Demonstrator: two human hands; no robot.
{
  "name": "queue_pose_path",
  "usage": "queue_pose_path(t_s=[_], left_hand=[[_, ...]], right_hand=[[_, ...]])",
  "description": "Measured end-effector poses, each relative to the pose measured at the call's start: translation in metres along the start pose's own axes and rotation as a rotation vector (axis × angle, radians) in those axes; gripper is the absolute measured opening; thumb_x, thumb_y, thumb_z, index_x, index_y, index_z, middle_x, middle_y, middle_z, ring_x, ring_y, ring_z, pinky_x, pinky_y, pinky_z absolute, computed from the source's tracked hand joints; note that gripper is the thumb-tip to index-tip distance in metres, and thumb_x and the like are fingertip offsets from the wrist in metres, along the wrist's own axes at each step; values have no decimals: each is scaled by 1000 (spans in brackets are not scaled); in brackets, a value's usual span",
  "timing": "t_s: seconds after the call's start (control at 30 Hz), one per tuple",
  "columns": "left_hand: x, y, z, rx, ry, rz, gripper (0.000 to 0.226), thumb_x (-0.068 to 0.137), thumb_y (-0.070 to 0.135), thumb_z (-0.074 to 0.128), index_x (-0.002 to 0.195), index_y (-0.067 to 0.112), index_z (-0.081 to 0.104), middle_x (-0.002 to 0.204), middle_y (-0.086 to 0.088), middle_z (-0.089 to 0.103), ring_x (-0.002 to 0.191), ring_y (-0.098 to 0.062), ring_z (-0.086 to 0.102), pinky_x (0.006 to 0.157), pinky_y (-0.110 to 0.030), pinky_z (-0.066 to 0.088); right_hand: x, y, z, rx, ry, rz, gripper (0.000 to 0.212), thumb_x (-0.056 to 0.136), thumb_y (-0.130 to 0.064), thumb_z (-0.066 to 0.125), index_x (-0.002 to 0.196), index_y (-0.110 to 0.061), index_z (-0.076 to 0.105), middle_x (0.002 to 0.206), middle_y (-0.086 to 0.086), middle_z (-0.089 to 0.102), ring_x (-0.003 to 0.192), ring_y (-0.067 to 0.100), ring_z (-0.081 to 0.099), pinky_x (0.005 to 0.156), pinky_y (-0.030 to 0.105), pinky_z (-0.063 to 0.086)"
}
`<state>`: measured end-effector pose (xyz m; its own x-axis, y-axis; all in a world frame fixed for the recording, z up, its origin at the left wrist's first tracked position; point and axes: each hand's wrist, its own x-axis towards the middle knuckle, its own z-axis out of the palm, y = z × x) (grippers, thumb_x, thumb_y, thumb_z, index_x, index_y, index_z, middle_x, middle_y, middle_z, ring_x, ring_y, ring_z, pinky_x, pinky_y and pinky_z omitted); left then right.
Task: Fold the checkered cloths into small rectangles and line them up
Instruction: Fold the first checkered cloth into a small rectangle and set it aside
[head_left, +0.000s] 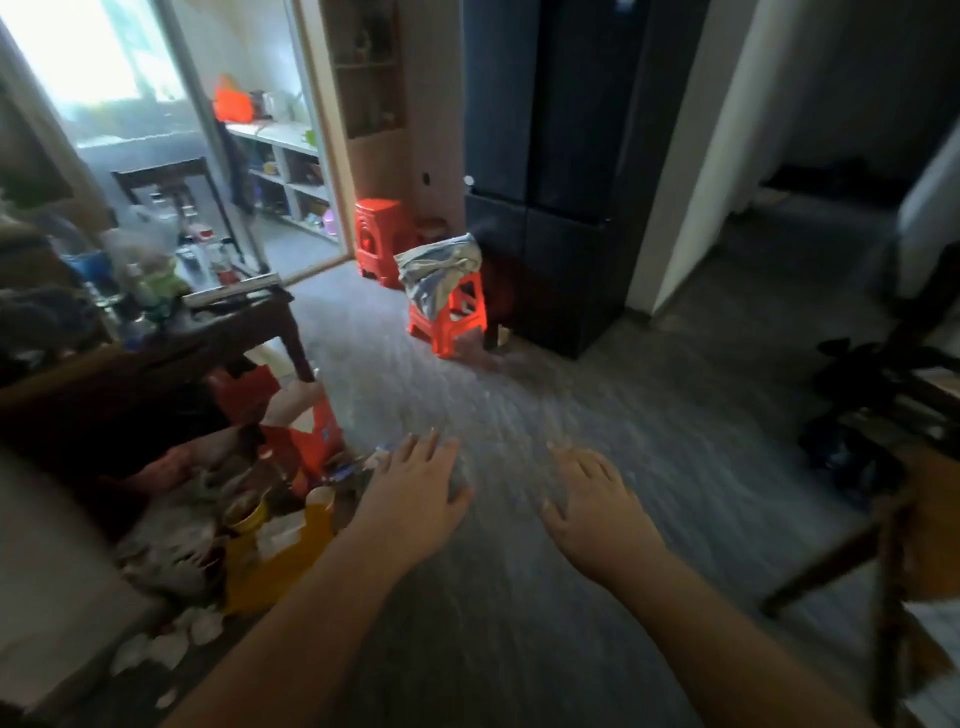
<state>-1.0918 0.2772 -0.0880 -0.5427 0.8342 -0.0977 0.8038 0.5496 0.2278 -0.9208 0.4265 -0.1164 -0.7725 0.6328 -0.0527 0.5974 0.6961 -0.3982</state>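
Over on the left, a dark wooden table (156, 358) loaded with bottles and clutter, and below it a yellow plastic jug (280, 551) among bags on the floor: nothing for us there. Now the left hand (415, 488): flat, fingers straight and spread, holding nothing, hovering over the grey floor (519, 395). Up beyond it, here's the prize: a crumpled heap of pale blue-grey cloth (439, 265) draped on a small orange plastic stool (449, 317), well apart from both hands. The picture is too blurred to make out any check pattern. The right hand (592, 499) matches its partner, open and empty. Behind the stool stands a tall black refrigerator (571, 208), and at far right a dark wooden chair (883, 551).

So the step, I'd judge, is fetching, with no folding begun. To do it well, go to the stool and gather the whole heap with both hands so no piece drops. Then lay it somewhere flat with room to spread each cloth square before the first fold. Mind that clutter on the left underfoot.
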Motion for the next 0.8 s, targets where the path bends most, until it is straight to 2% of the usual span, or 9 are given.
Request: queue_pose_path(t_s=[0.17, 0.37, 0.6, 0.8], left_hand=[[114, 32, -4, 41, -51, 216, 67, 102, 51, 42, 158, 23, 19, 167, -5, 19, 153, -27, 16, 123, -41, 17], [205, 124, 21, 89, -124, 522, 68, 99, 53, 44, 157, 25, 22, 164, -4, 25, 151, -26, 22, 122, -41, 23], [282, 277, 67, 142, -196, 797, 68, 100, 53, 43, 158, 27, 20, 166, -3, 21, 152, -25, 19, 122, -39, 21], [324, 423, 109, 211, -315, 968, 67, 103, 50, 41, 160, 26, 16, 167, -3, 16, 153, -23, 15, 123, -41, 20]], right_hand=[[40, 41, -26, 41, 60, 229, 73, 100, -50, 43, 160, -26, 9, 166, 0, 16, 153, 21, 11, 123, 43, 22], [47, 114, -50, 90, 168, 509, 72, 101, -49, 44, 159, -25, 9, 166, 0, 19, 152, 23, 14, 121, 43, 26], [28, 235, -82, 160, 299, 756, 69, 101, -44, 47, 159, -25, 13, 165, -3, 20, 153, 20, 12, 122, 41, 23], [8, 347, -100, 236, 358, 899, 70, 99, -49, 47, 158, -29, 17, 164, -4, 25, 153, 21, 15, 122, 46, 26]])
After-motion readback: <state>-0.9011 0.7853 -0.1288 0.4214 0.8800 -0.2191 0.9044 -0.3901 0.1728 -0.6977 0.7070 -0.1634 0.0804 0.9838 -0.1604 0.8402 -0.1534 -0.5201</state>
